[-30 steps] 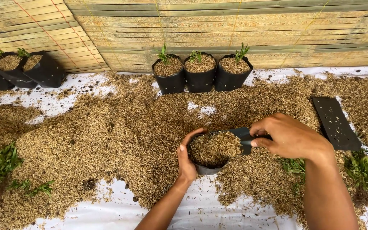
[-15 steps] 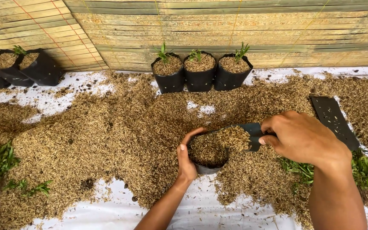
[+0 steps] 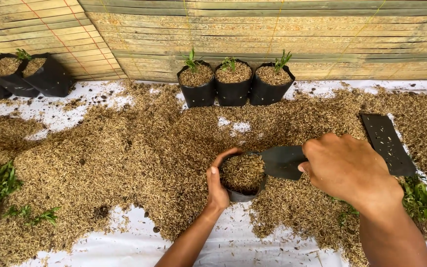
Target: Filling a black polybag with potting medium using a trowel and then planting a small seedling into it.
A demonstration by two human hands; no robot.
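Husks fill the black bag (image 3: 243, 174) cupped by the left hand (image 3: 217, 184); the right hand (image 3: 348, 168) beside it grips a black scoop (image 3: 281, 161)

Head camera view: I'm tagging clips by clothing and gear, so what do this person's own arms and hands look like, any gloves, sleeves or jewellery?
Both are bare. The left hand and the right hand wear no gloves, and no rings show. Neither forearm carries a sleeve, watch or band as far as the frame reaches. The left arm looks slim; the right, nearer the camera, fills more of the picture.
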